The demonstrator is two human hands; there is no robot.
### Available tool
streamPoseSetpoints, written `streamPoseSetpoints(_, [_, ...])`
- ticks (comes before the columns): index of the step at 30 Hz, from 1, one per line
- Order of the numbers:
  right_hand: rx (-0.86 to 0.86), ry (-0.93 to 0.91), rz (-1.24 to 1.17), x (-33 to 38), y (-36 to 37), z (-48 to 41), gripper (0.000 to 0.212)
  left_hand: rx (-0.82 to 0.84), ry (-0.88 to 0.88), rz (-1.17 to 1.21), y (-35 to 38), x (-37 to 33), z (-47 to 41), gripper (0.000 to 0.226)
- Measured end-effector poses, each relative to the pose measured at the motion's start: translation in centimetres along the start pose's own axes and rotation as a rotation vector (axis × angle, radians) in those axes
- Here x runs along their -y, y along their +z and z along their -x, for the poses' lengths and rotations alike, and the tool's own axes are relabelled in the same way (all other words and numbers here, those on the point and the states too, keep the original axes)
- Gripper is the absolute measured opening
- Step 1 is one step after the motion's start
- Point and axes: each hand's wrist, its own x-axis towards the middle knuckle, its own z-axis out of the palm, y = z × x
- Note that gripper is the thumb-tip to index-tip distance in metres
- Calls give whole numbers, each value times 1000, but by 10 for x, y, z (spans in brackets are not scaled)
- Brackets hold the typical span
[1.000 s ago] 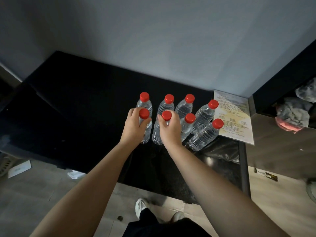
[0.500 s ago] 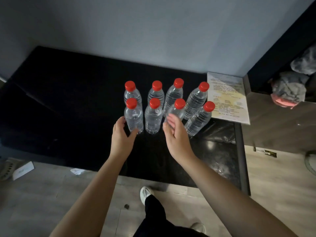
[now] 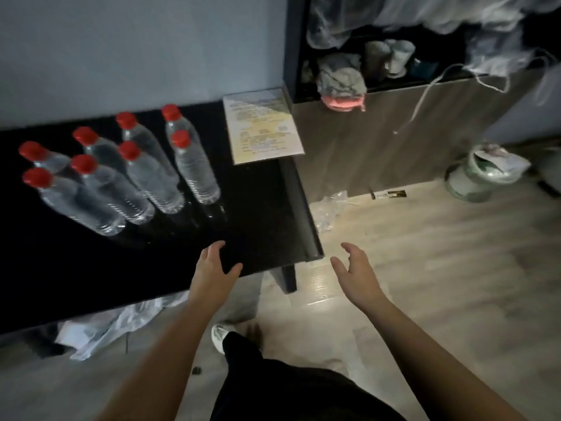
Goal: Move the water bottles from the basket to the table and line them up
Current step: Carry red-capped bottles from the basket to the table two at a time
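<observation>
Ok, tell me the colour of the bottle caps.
Red; the head view shows the caps best.

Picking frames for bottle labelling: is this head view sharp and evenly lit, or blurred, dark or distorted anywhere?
Head view: dim overall, the black table swallowing detail but showing faint bottle reflections; the water bottles lean fanwise from wide-angle distortion, yet fairly sharp; the pale fabric top right is smeared by blur.

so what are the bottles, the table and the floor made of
Bottles: thin clear plastic, judging by the see-through ribbed walls; the caps look like red plastic.
Table: black glossy top that mirrors the bottles, perhaps lacquered board or polished stone; the look leaves it open.
Floor: pale wood-grain planks with visible seams and a soft sheen, possibly laminate.
</observation>
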Motion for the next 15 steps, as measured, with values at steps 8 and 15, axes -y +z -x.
streamPoseSetpoints(8, [-176, 249, -160, -145, -127, 56, 52, 201, 182, -84, 143, -133, 53, 58])
streamPoseSetpoints(15, [-338, 422, -259, -217, -202, 84, 53, 298, 417, -129, 219, -226, 58, 51])
